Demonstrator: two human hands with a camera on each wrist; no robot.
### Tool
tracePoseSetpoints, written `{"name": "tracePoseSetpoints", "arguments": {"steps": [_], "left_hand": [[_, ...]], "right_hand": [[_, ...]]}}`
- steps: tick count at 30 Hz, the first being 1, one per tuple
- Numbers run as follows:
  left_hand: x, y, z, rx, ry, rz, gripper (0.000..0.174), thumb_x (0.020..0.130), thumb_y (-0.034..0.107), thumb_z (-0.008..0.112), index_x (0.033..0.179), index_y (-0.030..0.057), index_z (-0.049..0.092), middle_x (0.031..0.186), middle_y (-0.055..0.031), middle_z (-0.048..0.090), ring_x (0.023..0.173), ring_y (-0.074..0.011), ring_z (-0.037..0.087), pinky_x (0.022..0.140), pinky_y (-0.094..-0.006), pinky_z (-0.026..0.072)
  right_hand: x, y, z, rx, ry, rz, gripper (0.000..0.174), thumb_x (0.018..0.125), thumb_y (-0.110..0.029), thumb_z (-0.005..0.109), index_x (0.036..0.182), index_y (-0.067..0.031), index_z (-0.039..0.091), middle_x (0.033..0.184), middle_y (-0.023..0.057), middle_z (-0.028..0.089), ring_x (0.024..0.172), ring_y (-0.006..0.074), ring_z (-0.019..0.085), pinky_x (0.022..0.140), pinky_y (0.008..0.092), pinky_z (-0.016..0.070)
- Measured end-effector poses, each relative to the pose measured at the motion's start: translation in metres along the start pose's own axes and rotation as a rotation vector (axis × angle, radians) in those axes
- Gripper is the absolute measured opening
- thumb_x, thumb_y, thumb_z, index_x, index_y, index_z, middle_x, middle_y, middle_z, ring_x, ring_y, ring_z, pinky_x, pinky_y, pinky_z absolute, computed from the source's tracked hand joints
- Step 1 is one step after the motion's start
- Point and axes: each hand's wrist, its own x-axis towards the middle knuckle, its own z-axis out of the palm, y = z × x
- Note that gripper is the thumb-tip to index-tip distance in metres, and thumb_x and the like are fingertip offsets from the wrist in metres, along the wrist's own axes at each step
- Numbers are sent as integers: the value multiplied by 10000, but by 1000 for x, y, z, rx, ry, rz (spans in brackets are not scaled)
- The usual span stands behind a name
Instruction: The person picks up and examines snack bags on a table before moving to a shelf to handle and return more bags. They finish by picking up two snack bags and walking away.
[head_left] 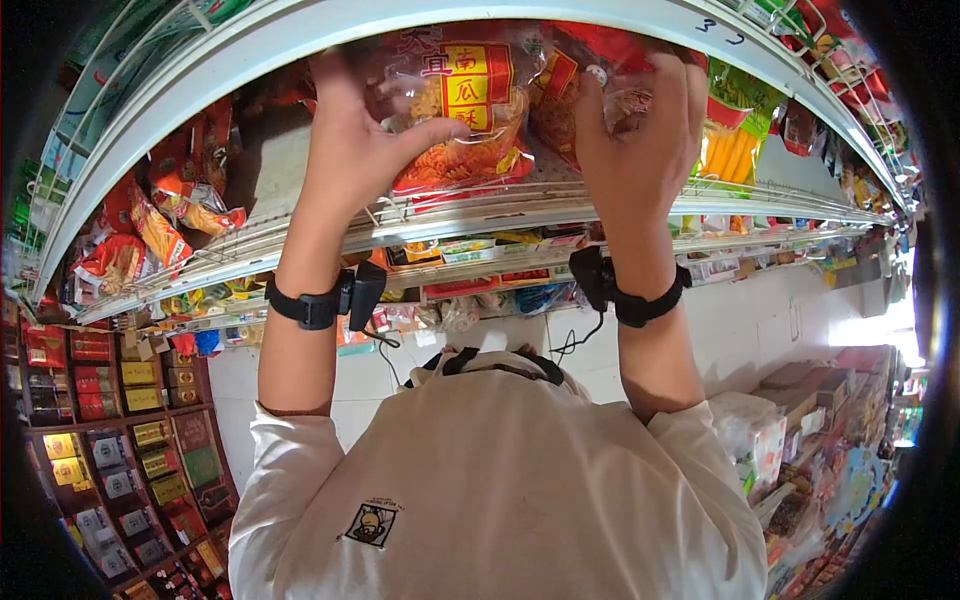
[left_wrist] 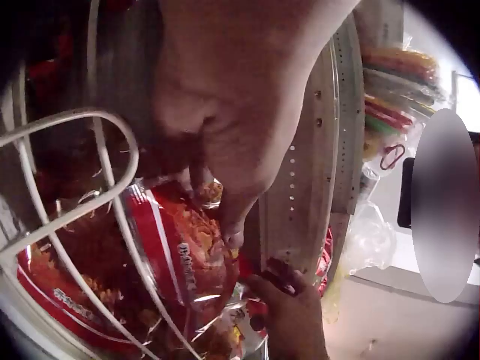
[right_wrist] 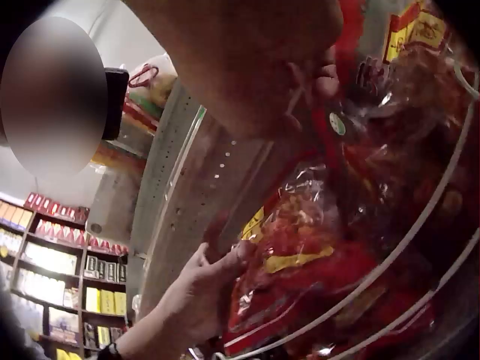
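A clear bag of orange snacks with a yellow-and-red label (head_left: 478, 90) stands on the wire-fronted shelf. My left hand (head_left: 355, 150) grips its left side, thumb across the front; the other fingers are partly hidden. In the left wrist view, the left hand (left_wrist: 232, 112) has its thumb on a red-edged bag (left_wrist: 187, 255). To the right, my right hand (head_left: 645, 135) holds a red and clear bag (head_left: 560, 95) with bent fingers. From the right wrist view, the right hand's (right_wrist: 255, 67) fingertips curl at red packaging beside a small green-and-white sticker (right_wrist: 337, 124).
A white shelf edge (head_left: 290, 32) arches above the hands, and a wire guard (head_left: 400, 212) runs along the lower shelf front. Red snack packs (head_left: 160, 225) lie at left; a green-and-yellow bag (head_left: 735, 125) stands right of the right hand. Boxes (head_left: 800, 390) are at lower right.
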Motion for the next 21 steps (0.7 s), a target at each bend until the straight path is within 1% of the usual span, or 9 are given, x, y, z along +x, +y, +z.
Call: {"name": "tracePoseSetpoints", "arguments": {"steps": [3, 6, 7, 9, 12, 13, 15, 17, 21], "left_hand": [[8, -15, -5, 62, -10, -72, 918, 680, 85, 959, 1395, -9, 390, 1208, -104, 635, 1035, -185, 655, 896, -331, 560], [11, -15, -6, 30, -76, -16, 858, 691, 102, 958, 1364, -20, 439, 1152, -100, 667, 980, -166, 671, 857, -330, 574], [16, 18, -8, 287, -217, -316, 904, 678, 150, 969, 1363, -30, 407, 1115, -122, 678, 965, -177, 676, 829, -315, 568], [12, 23, -8, 550, -351, -613, 954, 664, 199, 981, 1361, -40, 375, 1077, -145, 688, 950, -188, 680, 802, -299, 561], [-7, -11, -3, 102, -41, 9, 973, 664, 220, 978, 1373, -59, 374, 1188, -191, 625, 975, -248, 649, 891, -340, 547], [-8, -11, -6, 104, -40, 7, 973, 664, 220, 978, 1373, -59, 374, 1188, -191, 625, 975, -248, 649, 891, -340, 547], [-6, -6, -13, 125, -229, -409, 1102, 589, 327, 1013, 1366, -132, 382, 1372, -227, 496, 1162, -249, 564, 997, -357, 489], [-10, -13, -8, 256, -233, -344, 1098, 576, 330, 1014, 1355, -129, 391, 1344, -231, 511, 1180, -275, 556, 1026, -373, 470], [-9, 0, 0, 514, -186, -214, 1082, 518, 360, 1018, 1284, -129, 429, 1255, -241, 538, 1209, -340, 536, 1075, -400, 427]], "right_hand": [[6, 8, 0, -149, -63, 14, 424, 778, -192, 833, 1070, -19, 579, 914, 130, 592, 861, 370, 596, 774, 478, 475], [11, 9, 4, -160, -151, 111, 396, 776, -141, 792, 1056, 45, 581, 1061, 252, 602, 935, 444, 597, 817, 503, 511], [13, 12, 6, -200, -156, 55, 394, 769, -160, 802, 1029, 60, 602, 1075, 263, 618, 970, 458, 595, 842, 505, 512], [18, 17, 8, -237, -156, -3, 397, 763, -180, 811, 1002, 75, 623, 1089, 274, 634, 1005, 473, 594, 866, 508, 512], [19, 19, 7, -288, -131, -87, 353, 747, -194, 824, 947, 48, 663, 1000, 237, 681, 948, 463, 630, 848, 495, 533], [20, 17, 6, -152, -88, 3, 354, 738, -203, 833, 939, 35, 666, 936, 214, 690, 882, 447, 643, 809, 484, 543], [20, 13, 5, -9, -46, 87, 355, 729, -212, 842, 931, 22, 669, 872, 190, 699, 817, 431, 656, 770, 473, 553], [16, 10, -2, -43, -296, 330, 359, 716, -203, 873, 908, -3, 647, 787, 149, 689, 652, 333, 654, 665, 404, 551], [2, 18, 7, 324, -208, 298, 310, 774, -129, 864, 857, 2, 596, 736, 76, 658, 636, 167, 630, 620, 296, 513]]}}
